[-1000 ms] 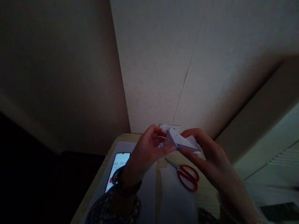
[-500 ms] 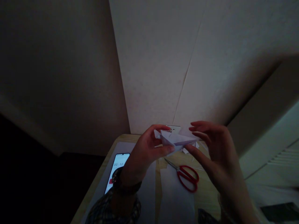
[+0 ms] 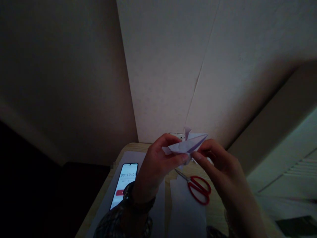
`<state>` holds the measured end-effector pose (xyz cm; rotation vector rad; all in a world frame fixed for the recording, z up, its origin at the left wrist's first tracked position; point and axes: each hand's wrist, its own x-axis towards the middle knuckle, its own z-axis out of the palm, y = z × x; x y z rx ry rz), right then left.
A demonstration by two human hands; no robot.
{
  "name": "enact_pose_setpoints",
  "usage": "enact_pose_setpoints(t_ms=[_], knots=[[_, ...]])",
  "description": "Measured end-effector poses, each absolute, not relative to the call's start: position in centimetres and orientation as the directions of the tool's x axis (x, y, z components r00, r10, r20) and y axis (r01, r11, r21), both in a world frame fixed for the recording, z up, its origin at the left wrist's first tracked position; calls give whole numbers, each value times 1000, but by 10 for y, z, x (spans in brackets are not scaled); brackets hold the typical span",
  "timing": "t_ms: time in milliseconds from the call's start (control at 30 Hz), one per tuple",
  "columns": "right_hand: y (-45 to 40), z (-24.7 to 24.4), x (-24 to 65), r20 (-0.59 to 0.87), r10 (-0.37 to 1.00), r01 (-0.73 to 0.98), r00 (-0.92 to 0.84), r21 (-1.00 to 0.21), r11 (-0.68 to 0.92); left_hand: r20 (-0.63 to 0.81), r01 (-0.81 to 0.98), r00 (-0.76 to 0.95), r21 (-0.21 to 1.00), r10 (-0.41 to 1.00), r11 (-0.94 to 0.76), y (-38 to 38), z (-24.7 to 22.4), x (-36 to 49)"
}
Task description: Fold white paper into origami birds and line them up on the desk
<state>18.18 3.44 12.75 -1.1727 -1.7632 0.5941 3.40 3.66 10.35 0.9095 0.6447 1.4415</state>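
Fingers of the left hand are bent and closed on the white folded paper, with the thumb in front and the other fingers behind. The folded paper is up in the air over the table. It has pointy ends, and a little bit sticks up at the top.

On the left side, a phone lies on a big white sheet. Its screen is bright, with numbers that start 00:10 and a red patch lower down. The left wrist hides part of it. That wrist has a dark band on it, and the sleeve is checked.

Next comes another white sheet, flat on the table. Red scissors lie partly on top of it — their grey tips point up and left, and the red handles are on the right.

Small white scraps are behind the right hand. Its thumb tip touches the low right part of the folded paper. Its other fingers curl behind — how tight they hold, I cannot tell. The room is dark, and a pale wall stands behind the table.
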Motion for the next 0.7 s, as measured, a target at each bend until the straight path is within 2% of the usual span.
enact_pose_setpoints(t_ms=[267,700], knots=[[36,127,182,384,914,424,-133,-811,403,290,-388,73,889,954,-241,42,94,30],[40,124,182,316,939,389,-134,-855,343,255,-361,56,906,965,-219,42,96,31]])
